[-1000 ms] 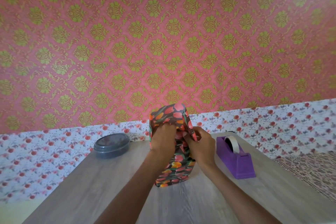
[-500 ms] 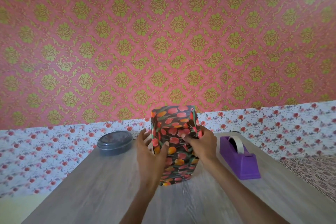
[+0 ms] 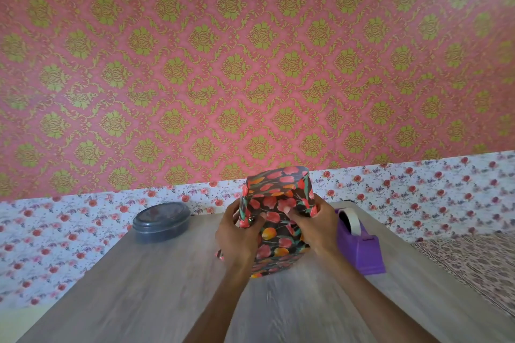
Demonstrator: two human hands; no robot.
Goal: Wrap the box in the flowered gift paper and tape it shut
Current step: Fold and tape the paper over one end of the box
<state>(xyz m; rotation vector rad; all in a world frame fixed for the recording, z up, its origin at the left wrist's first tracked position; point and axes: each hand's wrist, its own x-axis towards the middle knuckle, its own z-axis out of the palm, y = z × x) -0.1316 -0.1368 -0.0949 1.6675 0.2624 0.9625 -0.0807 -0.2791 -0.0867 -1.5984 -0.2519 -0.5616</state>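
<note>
Grips the box (image 3: 278,234) with both hands, upright on the table (image 3: 139,301), near the middle of the far edge, its bottom on the wood. Wrapped all over in paper (image 3: 276,178): red and orange flowers on a dark ground. Clamps the left hand (image 3: 237,237) on the box's left side, fingers curled round the near left corner, thumb across the front face, pinching a fold of paper. Clamps the right hand (image 3: 317,225) on the right side, thumb pressed on a folded flap on the front face, fingers wrapped round the back and hidden. Both hands at about the same height, in the upper half of the box, thumbs near each other but apart. Above the hands, the top end of the paper, creased; cannot tell whether folded shut or open. Below the left hand, a small corner of paper poking out to the left, low by the table.

Just right of the box, a purple dispenser (image 3: 359,248) with a white roll of tape (image 3: 354,221), partly behind the right wrist; cannot tell whether touching. Toward the far left corner, a dark round tub (image 3: 161,221) with a lid on, well apart from the box. Behind the table, a wall (image 3: 250,64) in pink with green-gold ornament, and under that a white band (image 3: 418,189) with small red flowers. Past the right edge, a cloth (image 3: 473,264) with a fine brown pattern.
</note>
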